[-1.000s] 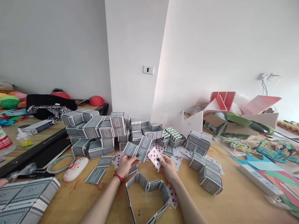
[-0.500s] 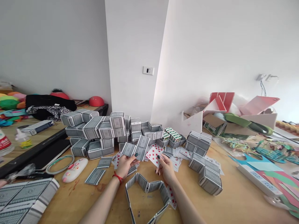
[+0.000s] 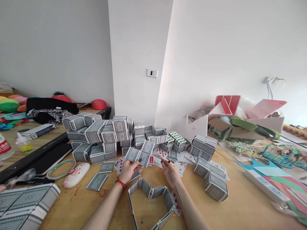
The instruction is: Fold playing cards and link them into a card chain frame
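Observation:
My left hand (image 3: 129, 172) is closed on a piece of joined playing cards (image 3: 143, 156), grey patterned backs facing up. My right hand (image 3: 171, 172) is pinched at the edge of a playing card (image 3: 157, 161), tilted so that little of its face shows. Nearer to me, between my forearms, a heart-shaped frame of folded cards (image 3: 160, 192) stands on the table. A face-up diamond card (image 3: 176, 204) lies partly under my right forearm. Loose cards (image 3: 183, 164) are scattered beyond my hands.
Stacked card blocks (image 3: 110, 134) stand at the back left, with more card blocks (image 3: 216, 185) on the right. A white mouse-shaped object (image 3: 76, 175) and a coiled cable (image 3: 54, 169) lie left. A power strip (image 3: 267, 185) and cut coloured paper (image 3: 285, 195) are far right.
The card in my right hand has turned from face-up to steeply tilted, hiding most of its red diamonds. The left hand and its joined cards have barely moved.

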### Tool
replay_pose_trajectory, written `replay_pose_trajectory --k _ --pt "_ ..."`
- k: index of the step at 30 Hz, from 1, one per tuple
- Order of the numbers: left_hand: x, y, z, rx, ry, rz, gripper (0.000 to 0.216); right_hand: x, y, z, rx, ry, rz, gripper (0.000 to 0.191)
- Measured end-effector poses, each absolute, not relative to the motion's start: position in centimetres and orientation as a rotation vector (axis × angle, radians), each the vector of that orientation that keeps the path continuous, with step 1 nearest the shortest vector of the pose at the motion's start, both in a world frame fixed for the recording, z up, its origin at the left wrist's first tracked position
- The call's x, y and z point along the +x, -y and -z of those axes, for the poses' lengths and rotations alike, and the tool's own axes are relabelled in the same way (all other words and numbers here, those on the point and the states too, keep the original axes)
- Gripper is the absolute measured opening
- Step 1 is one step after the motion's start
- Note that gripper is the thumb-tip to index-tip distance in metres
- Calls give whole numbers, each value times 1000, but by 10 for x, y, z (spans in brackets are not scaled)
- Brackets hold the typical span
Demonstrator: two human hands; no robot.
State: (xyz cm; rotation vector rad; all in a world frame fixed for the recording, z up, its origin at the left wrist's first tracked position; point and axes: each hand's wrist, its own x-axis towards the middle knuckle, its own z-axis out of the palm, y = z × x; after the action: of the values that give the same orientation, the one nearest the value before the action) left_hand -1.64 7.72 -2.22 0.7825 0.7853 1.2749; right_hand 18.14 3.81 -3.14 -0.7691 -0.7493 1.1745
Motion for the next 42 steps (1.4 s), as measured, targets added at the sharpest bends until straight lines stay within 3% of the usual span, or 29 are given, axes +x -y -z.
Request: replay_pose_trajectory --k 7,20,42 --pt "-16 -78 23 790 -826 -1264 24 174 -34 22 -819 799 -1175 36" --pt "-17 -76 20 780 -794 -1264 25 173 -37 33 -839 770 -1138 21" --pt "-18 -77 18 875 -926 -1271 24 179 -39 42 -1200 1088 -1134 38"
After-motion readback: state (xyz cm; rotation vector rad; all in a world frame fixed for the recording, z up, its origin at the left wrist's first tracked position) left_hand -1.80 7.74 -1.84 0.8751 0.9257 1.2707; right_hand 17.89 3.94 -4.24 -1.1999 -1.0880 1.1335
